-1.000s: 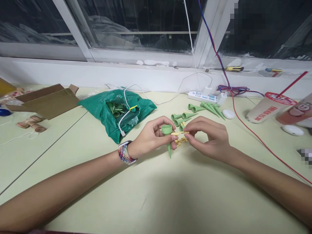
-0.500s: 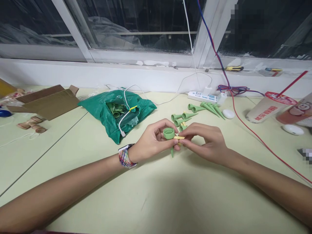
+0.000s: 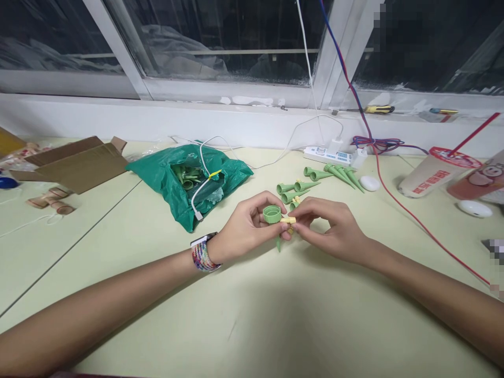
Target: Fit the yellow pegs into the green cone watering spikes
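Observation:
My left hand [image 3: 247, 223], with a woven band on its wrist, is closed round a green plastic watering spike [image 3: 272, 214]. The spike's threaded round mouth faces up, and its pointed tip shows below my fingers. A small yellow valve [image 3: 289, 220] sticks out sideways from the spike, just under the mouth. My right hand [image 3: 331, 226] has thumb and forefinger pinched at the valve's outer end. Fingers hide the joint between valve and spike. Just behind my hands lie several more green spikes [image 3: 291, 196], some with yellow pieces on them.
A green plastic bag [image 3: 157, 173] holding more spikes lies open at the back left, a white cable across it. Further left are a cardboard box [image 3: 79, 165] and a wooden toy [image 3: 51, 201]. A power strip [image 3: 326, 156], cables and drink cups [image 3: 423, 176] stand at back right.
My right fingertips have shifted slightly at the valve's outer end, showing more of it. My left hand keeps the spike in nearly the same place.

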`<state>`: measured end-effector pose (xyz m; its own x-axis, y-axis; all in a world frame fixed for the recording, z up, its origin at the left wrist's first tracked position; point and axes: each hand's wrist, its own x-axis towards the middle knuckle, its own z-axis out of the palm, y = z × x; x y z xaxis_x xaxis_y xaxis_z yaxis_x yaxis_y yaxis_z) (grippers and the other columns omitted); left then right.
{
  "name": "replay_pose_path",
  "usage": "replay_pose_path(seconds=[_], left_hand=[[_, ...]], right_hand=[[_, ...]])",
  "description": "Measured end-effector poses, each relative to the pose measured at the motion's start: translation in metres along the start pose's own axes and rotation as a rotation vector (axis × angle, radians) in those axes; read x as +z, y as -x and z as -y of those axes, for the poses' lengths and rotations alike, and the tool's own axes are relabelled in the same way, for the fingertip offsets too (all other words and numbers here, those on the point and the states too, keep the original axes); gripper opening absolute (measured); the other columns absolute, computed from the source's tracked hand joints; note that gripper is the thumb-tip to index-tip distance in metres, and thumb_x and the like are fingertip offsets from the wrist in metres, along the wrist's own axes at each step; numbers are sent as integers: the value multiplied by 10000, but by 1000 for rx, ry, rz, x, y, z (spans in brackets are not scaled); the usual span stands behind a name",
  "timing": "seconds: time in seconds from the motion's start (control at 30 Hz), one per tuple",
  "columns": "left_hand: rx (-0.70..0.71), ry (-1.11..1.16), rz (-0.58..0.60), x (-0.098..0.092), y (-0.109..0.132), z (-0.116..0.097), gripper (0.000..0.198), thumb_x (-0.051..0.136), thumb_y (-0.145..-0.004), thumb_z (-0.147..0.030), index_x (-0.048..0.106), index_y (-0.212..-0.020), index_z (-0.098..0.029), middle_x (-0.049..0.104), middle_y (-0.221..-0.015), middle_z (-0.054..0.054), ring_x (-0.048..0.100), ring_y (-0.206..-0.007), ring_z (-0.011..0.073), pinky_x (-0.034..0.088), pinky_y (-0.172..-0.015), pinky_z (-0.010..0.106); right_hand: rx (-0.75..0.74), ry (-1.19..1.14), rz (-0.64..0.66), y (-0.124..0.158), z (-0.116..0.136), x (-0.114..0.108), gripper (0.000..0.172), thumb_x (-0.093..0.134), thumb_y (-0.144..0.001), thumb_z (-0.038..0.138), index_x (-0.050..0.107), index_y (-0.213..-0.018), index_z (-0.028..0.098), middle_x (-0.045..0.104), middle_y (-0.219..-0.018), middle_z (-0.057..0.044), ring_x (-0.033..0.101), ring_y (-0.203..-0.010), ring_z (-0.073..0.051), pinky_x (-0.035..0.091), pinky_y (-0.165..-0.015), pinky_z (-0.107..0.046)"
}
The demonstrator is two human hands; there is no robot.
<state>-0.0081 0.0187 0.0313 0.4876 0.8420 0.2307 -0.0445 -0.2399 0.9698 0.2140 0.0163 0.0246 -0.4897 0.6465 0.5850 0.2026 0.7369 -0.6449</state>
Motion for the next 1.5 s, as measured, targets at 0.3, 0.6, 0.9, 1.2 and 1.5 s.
replay_pose_path(seconds=[0.3,0.6,0.9,1.2,1.5], left_hand=[[107,-274,-25,4,9,-3,206,800,-867,-263,664,-994,-173,724,-912,40,725,-784,156,509,-622,224],[45,-137,-27,5,4,-6,202,794,-881,-242,622,-956,-167,711,-910,27,767,-739,145,536,-553,178],[-1,-120,-13,5,7,-6,244,799,-891,-318,620,-977,-176,726,-911,35,772,-742,153,514,-541,179],[-7,-97,-6,8,7,-9,232,803,-885,-291,621,-973,-175,712,-871,16,758,-715,139,541,-560,186],[-79,35,47,7,8,-6,306,862,-833,-264,609,-983,-178,728,-838,5,791,-778,180,585,-613,205]], right_hand=[[163,16,216,-1,4,-5,474,426,-1112,274,548,-662,188,526,-576,39,475,-535,-81,392,-560,-238],[86,-16,51,-2,7,-4,74,681,-920,162,627,-957,197,663,-801,6,611,-644,-110,498,-609,-242],[197,-27,105,-3,8,-8,69,600,-959,195,608,-890,198,617,-703,30,556,-597,-103,442,-581,-240],[204,28,167,-1,4,-6,278,504,-1049,266,563,-784,202,547,-611,41,491,-552,-98,388,-555,-249],[-61,244,120,2,3,-6,157,510,-1018,166,564,-877,206,567,-688,35,469,-573,-95,353,-563,-244]])
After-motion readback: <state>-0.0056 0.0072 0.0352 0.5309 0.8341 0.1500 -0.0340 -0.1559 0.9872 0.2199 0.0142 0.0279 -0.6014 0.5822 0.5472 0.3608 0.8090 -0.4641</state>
